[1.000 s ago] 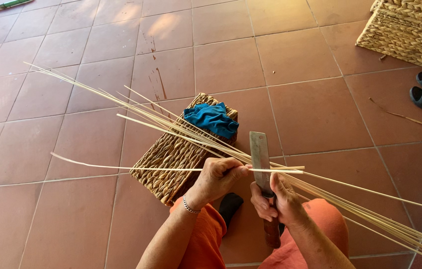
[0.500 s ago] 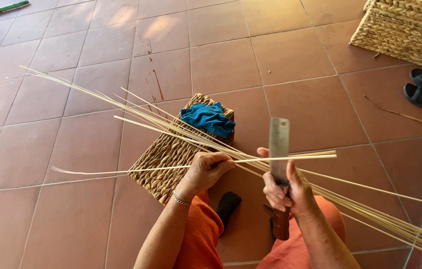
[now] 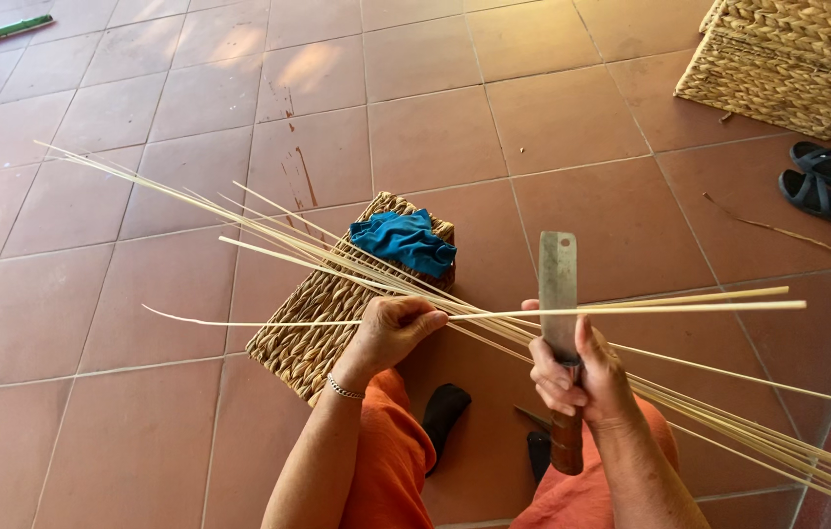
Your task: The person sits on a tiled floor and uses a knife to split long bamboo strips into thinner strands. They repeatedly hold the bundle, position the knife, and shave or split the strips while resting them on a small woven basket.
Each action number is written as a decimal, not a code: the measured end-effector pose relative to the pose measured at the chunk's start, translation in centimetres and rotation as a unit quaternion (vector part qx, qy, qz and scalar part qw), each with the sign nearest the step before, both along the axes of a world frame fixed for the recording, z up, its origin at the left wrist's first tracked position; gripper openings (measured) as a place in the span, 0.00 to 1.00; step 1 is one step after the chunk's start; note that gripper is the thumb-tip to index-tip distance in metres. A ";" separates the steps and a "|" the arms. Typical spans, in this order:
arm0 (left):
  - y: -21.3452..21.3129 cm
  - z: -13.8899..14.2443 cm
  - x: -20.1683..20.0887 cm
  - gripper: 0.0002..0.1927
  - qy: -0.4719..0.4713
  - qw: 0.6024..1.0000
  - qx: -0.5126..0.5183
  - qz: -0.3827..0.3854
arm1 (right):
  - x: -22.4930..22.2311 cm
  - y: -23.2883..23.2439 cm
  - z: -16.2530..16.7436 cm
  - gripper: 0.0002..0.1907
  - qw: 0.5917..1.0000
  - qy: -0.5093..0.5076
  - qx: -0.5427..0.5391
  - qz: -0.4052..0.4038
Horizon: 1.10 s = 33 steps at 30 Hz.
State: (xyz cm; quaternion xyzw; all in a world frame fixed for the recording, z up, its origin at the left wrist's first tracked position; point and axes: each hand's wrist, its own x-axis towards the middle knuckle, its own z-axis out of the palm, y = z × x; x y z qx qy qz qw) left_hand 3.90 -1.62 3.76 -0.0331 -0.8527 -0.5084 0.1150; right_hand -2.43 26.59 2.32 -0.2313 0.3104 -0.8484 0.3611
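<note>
Bamboo strip (image 3: 631, 309): now lying level, pinched in left hand (image 3: 391, 328) fingers; right hand (image 3: 572, 377) gripping cleaver (image 3: 559, 294), blade raised upright behind strip since earlier frames.

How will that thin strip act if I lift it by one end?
The strip would probably droop: it is long and very thin, and its free tip past the left hand already curves. It looks light. It may split further, since its right end forks by the blade in the right hand.
</note>
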 end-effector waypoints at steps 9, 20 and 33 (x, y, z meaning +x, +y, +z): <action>3.6 -0.4 0.5 0.09 0.006 0.999 0.043 -0.009 | 1.7 -2.5 -0.5 0.38 0.994 0.041 0.092 0.049; 0.7 0.4 0.1 0.11 -0.031 0.999 0.016 0.032 | -0.5 -0.6 -0.3 0.37 0.997 0.017 0.072 -0.023; 2.6 -0.7 0.4 0.11 -0.049 0.998 0.026 0.042 | 1.1 -2.2 0.7 0.36 0.993 0.029 0.107 0.029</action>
